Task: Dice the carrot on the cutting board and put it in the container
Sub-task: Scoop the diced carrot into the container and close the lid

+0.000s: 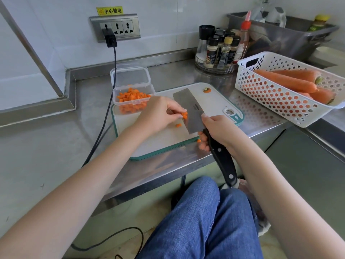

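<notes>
Left grip pinches dice | right grip holds cleaver | basket right

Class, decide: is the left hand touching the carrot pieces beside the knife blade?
Touching. The head view shows the left hand pinching carrot pieces at its fingertips.

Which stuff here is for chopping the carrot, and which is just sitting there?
For the job: cleaver, cutting board, carrot pieces, container, left hand, right hand.
Just sitting: basket of carrots, spice bottles, charger, metal tub.
</notes>
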`<action>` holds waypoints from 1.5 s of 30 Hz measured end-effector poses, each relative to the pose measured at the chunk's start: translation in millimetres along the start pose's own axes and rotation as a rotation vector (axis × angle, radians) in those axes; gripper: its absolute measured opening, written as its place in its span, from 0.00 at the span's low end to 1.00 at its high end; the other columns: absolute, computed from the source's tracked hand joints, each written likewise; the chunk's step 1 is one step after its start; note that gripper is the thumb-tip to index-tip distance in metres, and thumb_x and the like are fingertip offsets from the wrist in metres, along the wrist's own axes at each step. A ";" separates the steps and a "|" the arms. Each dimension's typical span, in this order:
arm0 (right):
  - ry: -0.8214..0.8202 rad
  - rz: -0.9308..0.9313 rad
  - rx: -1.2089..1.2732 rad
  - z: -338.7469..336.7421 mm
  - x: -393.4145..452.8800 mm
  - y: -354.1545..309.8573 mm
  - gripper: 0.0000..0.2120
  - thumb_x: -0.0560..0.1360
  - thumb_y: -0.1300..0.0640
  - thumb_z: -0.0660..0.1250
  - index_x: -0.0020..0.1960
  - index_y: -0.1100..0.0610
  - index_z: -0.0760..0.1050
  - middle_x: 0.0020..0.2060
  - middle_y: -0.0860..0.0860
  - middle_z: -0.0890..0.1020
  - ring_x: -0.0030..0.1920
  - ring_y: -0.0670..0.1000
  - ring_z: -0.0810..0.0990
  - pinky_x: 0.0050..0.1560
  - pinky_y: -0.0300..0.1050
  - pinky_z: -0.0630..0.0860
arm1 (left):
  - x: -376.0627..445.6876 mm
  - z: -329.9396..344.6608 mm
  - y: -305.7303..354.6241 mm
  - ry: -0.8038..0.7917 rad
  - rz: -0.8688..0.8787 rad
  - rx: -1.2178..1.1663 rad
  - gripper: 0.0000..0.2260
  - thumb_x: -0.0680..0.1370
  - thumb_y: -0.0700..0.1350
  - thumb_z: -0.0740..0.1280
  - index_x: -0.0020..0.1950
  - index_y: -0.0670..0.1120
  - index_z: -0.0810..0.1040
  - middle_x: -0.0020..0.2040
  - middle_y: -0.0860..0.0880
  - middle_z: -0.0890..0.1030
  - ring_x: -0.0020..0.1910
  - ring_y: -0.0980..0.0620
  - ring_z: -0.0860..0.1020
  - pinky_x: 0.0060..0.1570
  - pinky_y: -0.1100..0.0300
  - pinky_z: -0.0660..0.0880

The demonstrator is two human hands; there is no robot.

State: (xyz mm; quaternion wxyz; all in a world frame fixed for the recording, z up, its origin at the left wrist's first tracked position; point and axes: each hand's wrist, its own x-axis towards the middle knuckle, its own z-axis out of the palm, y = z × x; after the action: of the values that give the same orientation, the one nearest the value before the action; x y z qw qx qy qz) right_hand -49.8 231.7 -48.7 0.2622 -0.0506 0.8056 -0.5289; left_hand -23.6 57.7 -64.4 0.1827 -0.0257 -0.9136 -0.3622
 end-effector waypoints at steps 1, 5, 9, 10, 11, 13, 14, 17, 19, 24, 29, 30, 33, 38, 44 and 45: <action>-0.004 -0.016 0.002 -0.7 1.5 -6.8 0.20 0.83 0.51 0.52 0.41 0.64 0.71 0.27 0.56 0.73 0.17 0.50 0.74 0.18 0.36 0.70 | 3.9 -6.7 1.9 0.009 0.007 0.016 0.09 0.71 0.36 0.73 0.50 0.42 0.84 0.47 0.48 0.84 0.45 0.56 0.80 0.50 0.68 0.76; -0.059 -0.065 0.024 9.0 14.8 -42.1 0.21 0.84 0.50 0.51 0.41 0.64 0.69 0.26 0.55 0.71 0.16 0.50 0.74 0.17 0.35 0.68 | 18.2 -38.0 0.1 0.067 0.008 0.063 0.08 0.71 0.38 0.73 0.50 0.43 0.84 0.47 0.47 0.84 0.40 0.58 0.80 0.41 0.70 0.76; -0.133 -0.068 0.020 32.7 31.7 -74.6 0.21 0.83 0.49 0.51 0.41 0.63 0.69 0.26 0.54 0.70 0.16 0.49 0.74 0.18 0.34 0.67 | 24.0 -72.5 -12.9 0.115 -0.012 0.177 0.10 0.72 0.37 0.72 0.51 0.45 0.83 0.48 0.48 0.83 0.45 0.53 0.80 0.48 0.58 0.77; -0.147 -0.071 0.018 39.5 35.6 -80.7 0.21 0.83 0.49 0.51 0.42 0.63 0.68 0.26 0.54 0.70 0.17 0.50 0.74 0.18 0.35 0.67 | 24.4 -80.1 -16.7 0.103 0.013 0.226 0.11 0.71 0.37 0.72 0.53 0.45 0.83 0.48 0.47 0.83 0.46 0.52 0.80 0.50 0.58 0.76; -0.159 -0.075 0.023 46.4 40.0 -85.8 0.20 0.83 0.49 0.51 0.42 0.63 0.68 0.27 0.55 0.70 0.17 0.50 0.74 0.18 0.34 0.67 | 24.6 -86.2 -20.9 0.092 0.032 0.271 0.12 0.71 0.37 0.72 0.54 0.45 0.82 0.48 0.47 0.82 0.46 0.52 0.79 0.51 0.58 0.75; -0.167 -0.086 0.028 60.4 49.3 -94.2 0.18 0.83 0.50 0.52 0.44 0.64 0.68 0.26 0.56 0.71 0.21 0.54 0.75 0.17 0.34 0.67 | 25.0 -95.2 -31.3 0.084 0.039 0.330 0.10 0.72 0.38 0.71 0.53 0.45 0.83 0.48 0.47 0.81 0.46 0.52 0.78 0.53 0.57 0.75; -0.165 -0.093 0.029 66.9 53.7 -97.5 0.18 0.83 0.51 0.53 0.44 0.64 0.69 0.26 0.56 0.71 0.24 0.55 0.74 0.17 0.35 0.67 | 24.9 -98.1 -37.7 0.091 0.022 0.344 0.10 0.72 0.39 0.71 0.52 0.45 0.83 0.49 0.47 0.81 0.46 0.52 0.77 0.53 0.58 0.74; -0.166 -0.107 0.018 81.9 66.4 -102.5 0.20 0.83 0.51 0.54 0.40 0.65 0.69 0.23 0.57 0.72 0.28 0.57 0.74 0.17 0.36 0.68 | 22.4 -104.0 -52.1 0.121 -0.028 0.340 0.09 0.73 0.38 0.70 0.52 0.45 0.83 0.50 0.48 0.81 0.47 0.53 0.77 0.50 0.65 0.72; -0.164 -0.112 0.002 85.0 71.7 -101.5 0.20 0.83 0.52 0.54 0.40 0.65 0.69 0.23 0.57 0.72 0.28 0.57 0.74 0.16 0.36 0.68 | 19.0 -107.6 -59.4 0.114 -0.041 0.354 0.08 0.73 0.38 0.70 0.51 0.44 0.84 0.49 0.48 0.82 0.45 0.54 0.76 0.47 0.72 0.69; -0.112 -0.095 -0.001 71.8 74.3 -94.6 0.19 0.83 0.51 0.53 0.43 0.65 0.69 0.26 0.56 0.71 0.21 0.55 0.75 0.18 0.35 0.68 | 10.3 -108.8 -65.4 0.093 -0.118 0.363 0.13 0.71 0.30 0.66 0.46 0.44 0.85 0.47 0.48 0.84 0.45 0.57 0.76 0.43 0.82 0.62; -0.048 -0.077 -0.020 36.7 61.5 -83.3 0.20 0.83 0.49 0.53 0.41 0.63 0.70 0.27 0.55 0.71 0.16 0.50 0.75 0.18 0.34 0.68 | 0.1 -81.6 -48.5 0.118 -0.052 0.227 0.12 0.71 0.33 0.66 0.48 0.45 0.85 0.45 0.46 0.85 0.43 0.54 0.79 0.50 0.62 0.75; -0.028 -0.076 -0.039 26.7 56.8 -76.7 0.20 0.83 0.49 0.53 0.42 0.63 0.70 0.27 0.55 0.72 0.16 0.50 0.75 0.18 0.35 0.68 | -3.9 -70.5 -44.5 0.073 -0.041 0.191 0.10 0.71 0.36 0.69 0.49 0.45 0.84 0.45 0.46 0.84 0.44 0.50 0.80 0.48 0.59 0.76; 0.023 -0.052 -0.096 -2.3 42.4 -45.0 0.21 0.83 0.49 0.53 0.42 0.64 0.70 0.27 0.56 0.71 0.17 0.52 0.74 0.17 0.36 0.68 | -13.2 -35.2 -29.6 -0.104 -0.079 0.162 0.18 0.69 0.46 0.75 0.58 0.46 0.80 0.55 0.48 0.82 0.51 0.55 0.78 0.48 0.67 0.72; 0.071 -0.019 -0.073 -23.8 26.4 -5.2 0.22 0.83 0.50 0.53 0.39 0.65 0.71 0.27 0.57 0.72 0.17 0.52 0.72 0.17 0.38 0.68 | -13.0 8.2 -15.9 -0.162 -0.043 0.254 0.22 0.70 0.51 0.74 0.60 0.42 0.80 0.57 0.46 0.81 0.58 0.49 0.76 0.60 0.61 0.65; 0.091 -0.034 -0.030 -25.1 25.2 5.1 0.21 0.83 0.50 0.54 0.39 0.64 0.71 0.26 0.57 0.73 0.18 0.53 0.74 0.19 0.39 0.70 | -10.9 19.8 -14.8 -0.076 0.009 0.214 0.06 0.72 0.40 0.71 0.46 0.40 0.84 0.42 0.43 0.84 0.44 0.43 0.79 0.46 0.55 0.73; 0.091 -0.032 -0.028 -24.9 26.0 5.4 0.21 0.83 0.50 0.54 0.39 0.64 0.71 0.26 0.56 0.74 0.18 0.53 0.74 0.19 0.39 0.70 | -9.9 19.3 -14.2 -0.096 0.014 0.245 0.05 0.73 0.40 0.70 0.46 0.40 0.84 0.42 0.42 0.84 0.45 0.43 0.79 0.46 0.54 0.74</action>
State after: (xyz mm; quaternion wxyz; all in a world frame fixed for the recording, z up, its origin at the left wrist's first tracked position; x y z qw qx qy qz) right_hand -82.9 245.4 -55.5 0.2160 -0.0429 0.8233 -0.5232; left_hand -22.9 61.0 -90.0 0.1431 -0.0270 -0.9585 -0.2450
